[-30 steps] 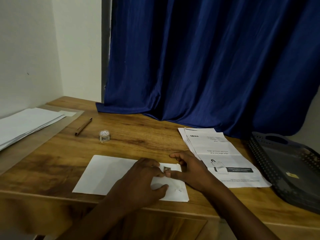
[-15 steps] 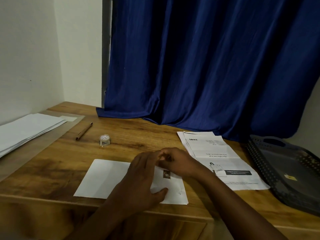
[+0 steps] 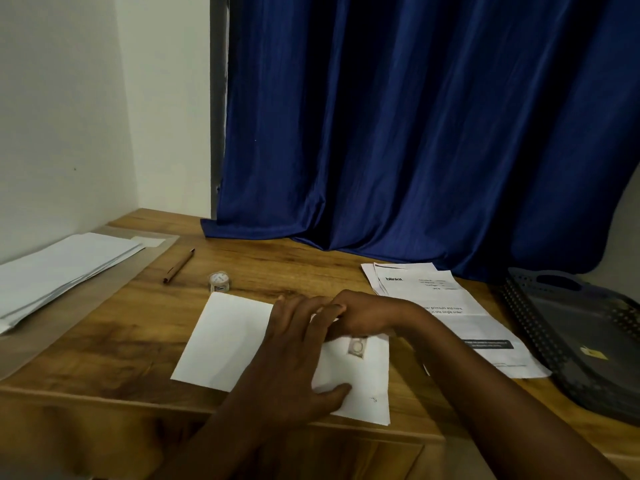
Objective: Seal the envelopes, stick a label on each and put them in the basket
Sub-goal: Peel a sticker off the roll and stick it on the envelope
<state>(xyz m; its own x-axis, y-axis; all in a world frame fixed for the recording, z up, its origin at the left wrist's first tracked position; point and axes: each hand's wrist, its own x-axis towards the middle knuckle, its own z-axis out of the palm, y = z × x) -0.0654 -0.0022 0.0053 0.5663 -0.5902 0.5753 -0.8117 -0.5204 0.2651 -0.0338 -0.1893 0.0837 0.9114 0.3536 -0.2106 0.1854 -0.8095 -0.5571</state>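
Leftmost, a stack of white envelopes lies at nine o'clock. Centrally, the left hand presses flat, fingers spread, on a labelled envelope; the right hand curls at its top edge, grasp unclear. The dark basket sits at three o'clock.

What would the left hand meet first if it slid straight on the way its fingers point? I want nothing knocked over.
The left hand lies flat on the envelope, fingers pointing away and slightly right. They already meet the right hand; depth is unclear.
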